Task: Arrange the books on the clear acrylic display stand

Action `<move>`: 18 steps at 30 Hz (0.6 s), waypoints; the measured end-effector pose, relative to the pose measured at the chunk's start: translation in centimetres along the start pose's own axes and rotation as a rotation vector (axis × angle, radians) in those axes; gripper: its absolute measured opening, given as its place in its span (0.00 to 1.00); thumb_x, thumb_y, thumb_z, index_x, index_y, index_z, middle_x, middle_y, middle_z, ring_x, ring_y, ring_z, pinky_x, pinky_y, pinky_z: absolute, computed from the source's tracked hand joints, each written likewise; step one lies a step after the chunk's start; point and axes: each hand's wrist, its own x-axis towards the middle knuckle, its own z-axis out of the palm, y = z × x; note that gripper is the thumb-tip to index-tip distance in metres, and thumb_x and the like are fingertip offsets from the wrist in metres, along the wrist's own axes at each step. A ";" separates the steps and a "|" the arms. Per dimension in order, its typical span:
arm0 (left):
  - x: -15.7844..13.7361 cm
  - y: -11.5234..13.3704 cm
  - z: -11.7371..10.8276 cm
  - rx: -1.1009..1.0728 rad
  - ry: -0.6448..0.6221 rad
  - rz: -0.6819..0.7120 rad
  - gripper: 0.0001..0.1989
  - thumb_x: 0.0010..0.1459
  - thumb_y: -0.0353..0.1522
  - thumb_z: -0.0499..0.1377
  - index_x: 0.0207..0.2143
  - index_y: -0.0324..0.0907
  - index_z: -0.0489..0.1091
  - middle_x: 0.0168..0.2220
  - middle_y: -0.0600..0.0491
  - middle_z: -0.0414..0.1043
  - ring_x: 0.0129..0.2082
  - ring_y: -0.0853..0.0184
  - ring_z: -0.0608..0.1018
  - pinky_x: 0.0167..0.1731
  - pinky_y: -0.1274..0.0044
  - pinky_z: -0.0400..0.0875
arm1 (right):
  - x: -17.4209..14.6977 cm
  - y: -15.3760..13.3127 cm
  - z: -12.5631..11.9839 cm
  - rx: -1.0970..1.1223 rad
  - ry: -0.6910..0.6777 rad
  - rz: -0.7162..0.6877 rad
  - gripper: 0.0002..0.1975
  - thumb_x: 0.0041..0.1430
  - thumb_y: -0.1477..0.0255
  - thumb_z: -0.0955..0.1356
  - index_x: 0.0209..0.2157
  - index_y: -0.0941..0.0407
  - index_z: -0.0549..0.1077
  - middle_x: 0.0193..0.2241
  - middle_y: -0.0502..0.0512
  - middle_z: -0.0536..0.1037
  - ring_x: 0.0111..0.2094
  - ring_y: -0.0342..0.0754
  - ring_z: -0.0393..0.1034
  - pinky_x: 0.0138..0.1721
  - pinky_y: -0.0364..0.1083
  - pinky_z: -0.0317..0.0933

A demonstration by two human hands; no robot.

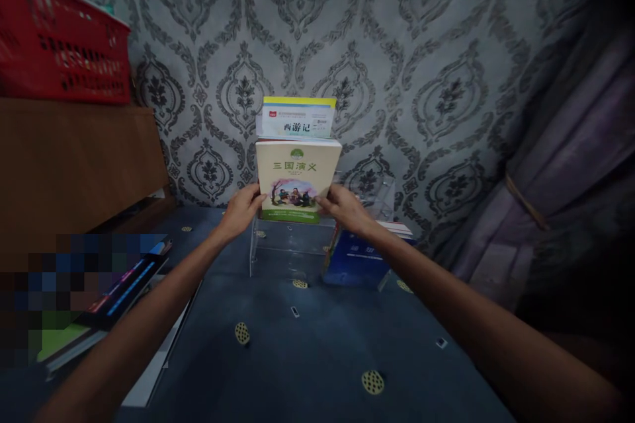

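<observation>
Between my two hands is a cream paperback book (299,175) with a green lower edge and a picture of seated figures under a pink tree. My left hand (243,210) grips its left edge, thumb on the cover. On the opposite side, my right hand (346,207) pinches the lower right edge. A clear acrylic book rack (290,254) stands below and around the held book. Behind it rises a second book (297,117) with a yellow top. A dark blue book (358,258) leans in the rack's lower right, partly hidden by my right forearm.
A stack of books (126,291) lies at the left, partly pixelated and covered by my left forearm. Behind that stand a brown wooden cabinet (79,172) and a red basket (64,39). Patterned wallpaper backs the dark blue surface (317,357). A tied curtain (536,192) hangs at the right.
</observation>
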 end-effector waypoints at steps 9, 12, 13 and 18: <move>0.4 -1.3 0.1 0.082 -0.059 -0.028 0.07 0.62 0.33 0.52 0.31 0.42 0.66 0.30 0.52 0.73 0.33 0.63 0.74 0.35 0.75 0.64 | 1.1 0.6 1.4 0.183 -0.061 0.131 0.07 0.56 0.72 0.72 0.39 0.57 0.77 0.33 0.54 0.82 0.34 0.50 0.77 0.32 0.44 0.74; 0.4 -1.3 0.0 0.071 -0.072 -0.029 0.08 0.62 0.33 0.52 0.31 0.42 0.66 0.30 0.52 0.73 0.33 0.62 0.74 0.34 0.75 0.64 | 1.3 0.5 1.3 0.220 -0.087 0.165 0.07 0.55 0.73 0.72 0.37 0.57 0.77 0.33 0.54 0.82 0.35 0.50 0.78 0.33 0.44 0.74; 0.4 -1.3 -0.1 0.065 -0.084 -0.029 0.08 0.62 0.34 0.52 0.30 0.42 0.66 0.30 0.52 0.73 0.33 0.62 0.75 0.33 0.75 0.64 | 1.2 0.5 1.3 0.241 -0.109 0.177 0.07 0.55 0.74 0.72 0.37 0.57 0.77 0.34 0.53 0.82 0.35 0.50 0.78 0.33 0.45 0.75; -0.3 -1.7 -0.1 0.049 -0.168 -0.035 0.10 0.62 0.35 0.52 0.29 0.42 0.66 0.29 0.52 0.74 0.32 0.63 0.75 0.34 0.75 0.64 | 0.5 0.5 1.6 0.295 -0.153 0.233 0.07 0.54 0.78 0.70 0.37 0.58 0.77 0.34 0.52 0.82 0.38 0.50 0.78 0.35 0.46 0.76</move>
